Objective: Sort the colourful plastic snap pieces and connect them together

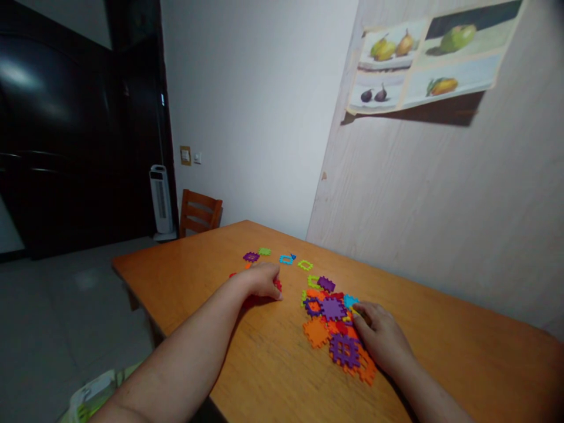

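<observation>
A heap of toothed foam-like puzzle pieces in orange, purple, red, blue and green lies on the table, with a purple square piece [333,309] on top. At the heap's right edge my right hand [381,333] is closed, its thumb and forefinger at a small yellow piece [355,313]. Farther left, my left hand [263,278] is bent down with curled fingers around a red toothed piece [278,285], partly hidden by the hand. Beyond it lie a purple frame piece [251,257], a green piece [264,251] and a light blue frame piece [286,259].
The wooden table [440,329] runs along a wall with a fruit poster [418,70]. A wooden chair [200,212] stands past the far end, near a white tower heater [161,200]. Below the left table edge is a pale green and white object [94,390].
</observation>
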### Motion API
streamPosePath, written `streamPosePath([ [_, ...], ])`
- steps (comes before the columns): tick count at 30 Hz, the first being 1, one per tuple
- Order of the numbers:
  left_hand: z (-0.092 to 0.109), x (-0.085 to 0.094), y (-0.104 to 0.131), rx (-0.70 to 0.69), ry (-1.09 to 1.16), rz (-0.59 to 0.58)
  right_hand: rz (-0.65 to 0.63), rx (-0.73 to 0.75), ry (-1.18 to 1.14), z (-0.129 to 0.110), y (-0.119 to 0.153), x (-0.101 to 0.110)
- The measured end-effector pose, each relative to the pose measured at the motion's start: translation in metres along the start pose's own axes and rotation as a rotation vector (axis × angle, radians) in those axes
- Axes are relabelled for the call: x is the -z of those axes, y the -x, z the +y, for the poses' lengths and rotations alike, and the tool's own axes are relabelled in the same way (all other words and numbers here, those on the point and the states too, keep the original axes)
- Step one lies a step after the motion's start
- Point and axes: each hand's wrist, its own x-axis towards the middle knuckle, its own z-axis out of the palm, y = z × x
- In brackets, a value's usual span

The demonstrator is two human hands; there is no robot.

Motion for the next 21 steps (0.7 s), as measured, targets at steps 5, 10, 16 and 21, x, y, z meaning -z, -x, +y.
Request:
streamPosePath([
  [5,0.006,-0.013,-0.008,0.007,0.351,0.056,0.007,0.003,0.011,0.001,0.000,-0.001],
  [10,0.029,-0.020,-0.009,-0.042,0.903,-0.014,0.015,0.009,0.011,0.000,0.001,-0.001],
  [16,0.033,-0.003,-0.007,-0.070,1.271,-0.023,0.022,0.017,0.007,-0.003,0.001,0.000],
  [21,0.003,0.008,-0.015,0.078,0.914,0.314,0.019,0.011,0.006,-0.002,0.001,0.001],
])
